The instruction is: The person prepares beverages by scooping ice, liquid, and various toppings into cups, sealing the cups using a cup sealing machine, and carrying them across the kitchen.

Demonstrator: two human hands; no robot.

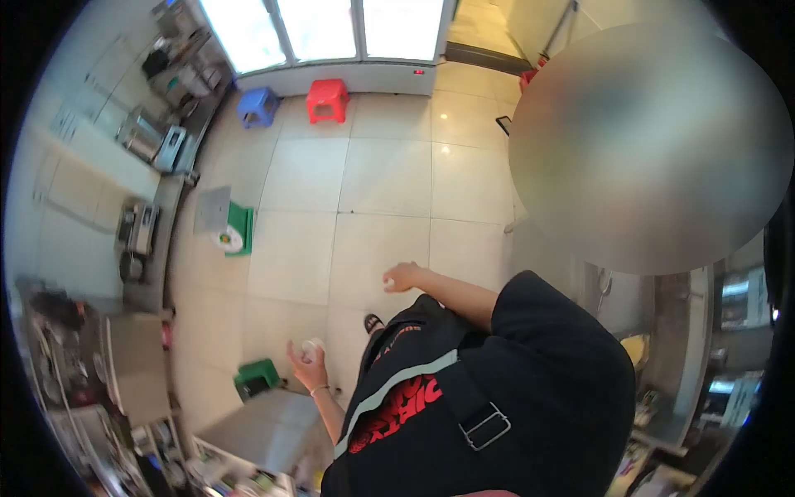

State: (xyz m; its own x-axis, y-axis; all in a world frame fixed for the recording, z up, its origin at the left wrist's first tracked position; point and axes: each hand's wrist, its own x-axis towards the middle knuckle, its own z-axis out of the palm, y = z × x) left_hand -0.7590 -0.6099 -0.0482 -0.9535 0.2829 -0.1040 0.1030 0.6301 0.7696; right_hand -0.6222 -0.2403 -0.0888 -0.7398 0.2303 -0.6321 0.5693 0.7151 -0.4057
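My left hand, with a band at its wrist, is closed round a small clear cup-like container. It is above the floor, near the corner of a steel table. My right hand reaches out in front of my black apron with its fingers curled. A small pale spot shows at its fingertips, too small to name. One sandalled foot stands on the tiles below.
A green scale with a metal plate stands on the tiled floor. Blue and red stools stand before a lit glass-door fridge. Counters with appliances line the left. A green object stands beside the steel table. A large blur covers the upper right.
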